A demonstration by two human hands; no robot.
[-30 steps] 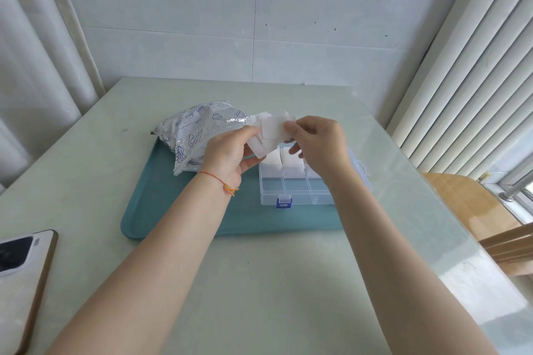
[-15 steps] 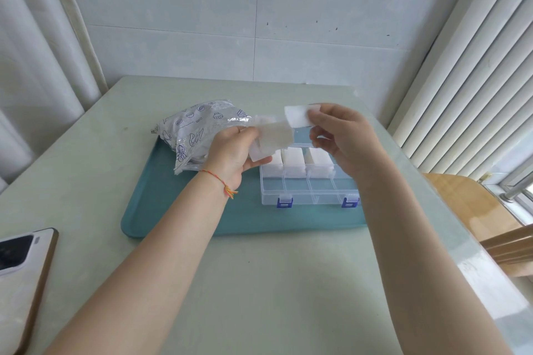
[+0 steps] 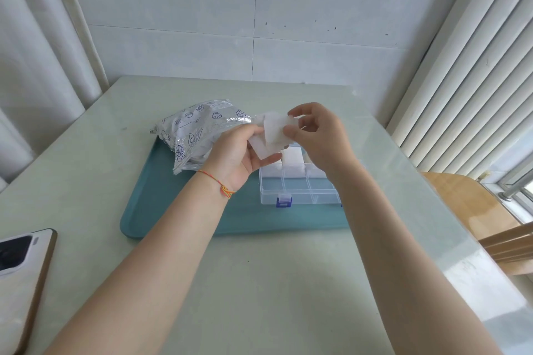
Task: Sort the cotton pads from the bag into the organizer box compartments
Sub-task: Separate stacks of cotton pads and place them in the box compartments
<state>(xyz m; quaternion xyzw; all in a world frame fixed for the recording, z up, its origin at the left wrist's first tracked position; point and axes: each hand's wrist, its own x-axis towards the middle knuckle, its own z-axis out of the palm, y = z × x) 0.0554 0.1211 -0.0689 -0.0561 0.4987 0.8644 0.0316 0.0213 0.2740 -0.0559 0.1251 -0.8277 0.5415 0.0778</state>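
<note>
Now: left hand (image 3: pixel 239 157) grips cotton pads (image 3: pixel 266 143) | right hand (image 3: pixel 317 138) pinches top pad | organizer box (image 3: pixel 300 190) seemingly half hidden.

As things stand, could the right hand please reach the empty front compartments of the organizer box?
Probably yes: the right hand hovers just above the organizer box, whose front compartments lie open, though its fingers pinch a cotton pad.

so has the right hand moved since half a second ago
Yes. The right hand has come back left, toward the pads held by the left hand, and now covers the right part of the organizer box.
</note>
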